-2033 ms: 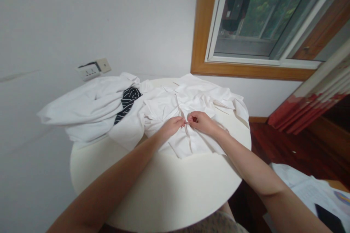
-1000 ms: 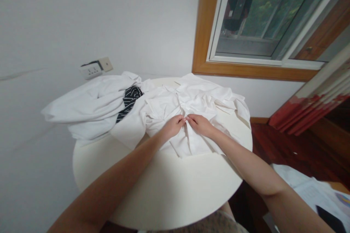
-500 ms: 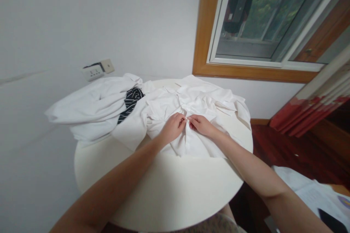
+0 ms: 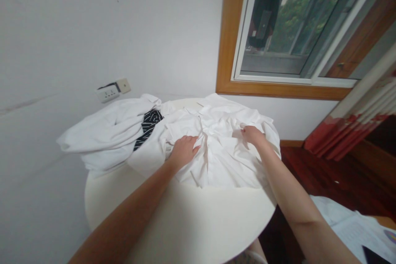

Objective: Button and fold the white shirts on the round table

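Observation:
A crumpled white shirt lies spread over the far half of a round white table, its front seam running down the middle. My left hand rests on the shirt's left side, fingers stretched out and apart. Over on the shirt's right side, my right hand has its fingers closed on a fold of the cloth. The fingertips of that hand are partly lost in the fabric.
A pile of white cloth sits at the table's left, with a black-and-white striped cloth beside it. Behind are a wall socket and a wood-framed window. A red and cream curtain hangs at right.
My hands have come apart from the shirt's middle. The left has flattened out a little to the left; the right has shifted right and taken cloth there. The view has tilted slightly up.

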A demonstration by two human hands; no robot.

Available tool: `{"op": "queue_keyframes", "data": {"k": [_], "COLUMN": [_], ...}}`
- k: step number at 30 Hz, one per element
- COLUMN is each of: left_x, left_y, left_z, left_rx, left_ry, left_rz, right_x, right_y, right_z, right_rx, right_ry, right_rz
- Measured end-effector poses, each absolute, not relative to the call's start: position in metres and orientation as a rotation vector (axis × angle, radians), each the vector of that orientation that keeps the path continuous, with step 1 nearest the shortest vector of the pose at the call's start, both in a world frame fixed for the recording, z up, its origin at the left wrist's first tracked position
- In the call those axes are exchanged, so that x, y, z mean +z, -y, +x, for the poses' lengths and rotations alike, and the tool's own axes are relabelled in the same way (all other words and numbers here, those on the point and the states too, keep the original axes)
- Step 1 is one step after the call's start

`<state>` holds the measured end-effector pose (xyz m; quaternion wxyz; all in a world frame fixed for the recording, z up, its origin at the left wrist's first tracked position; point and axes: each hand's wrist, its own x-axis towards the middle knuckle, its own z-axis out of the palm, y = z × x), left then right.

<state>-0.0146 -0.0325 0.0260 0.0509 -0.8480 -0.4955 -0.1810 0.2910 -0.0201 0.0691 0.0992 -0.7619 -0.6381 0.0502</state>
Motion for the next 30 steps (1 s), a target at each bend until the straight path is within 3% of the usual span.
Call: {"op": "queue_keyframes", "data": {"k": [7, 14, 19, 25, 30], "left_x": [0.033, 0.054, 0.060, 0.051, 0.061], "left_y": [0.035, 0.024, 0.043, 0.078, 0.071], "left_z": [-0.012, -0.038, -0.062, -0.070, -0.055], "left_rx": [-0.536, -0.755, -0.719, -0.477, -0.472], "left_ry": [1.423, 1.269, 1.155, 0.810, 0.917], "left_rz": [-2.611, -2.913, -3.119, -3.200, -3.214], "right_x": [0.040, 0.074, 0.092, 0.065, 0.084], "right_y": [0.015, 0.001, 0.010, 0.035, 0.046], "right_z": [0.274, 0.297, 0.323, 0.324, 0.306], "right_rx": [0.017, 0.090, -0.105, -0.213, -0.511], "right_ry": [1.844, 1.750, 1.848, 2.106, 2.140], "right_rz": [-2.224, -2.098, -2.195, -2.284, -2.228]}}
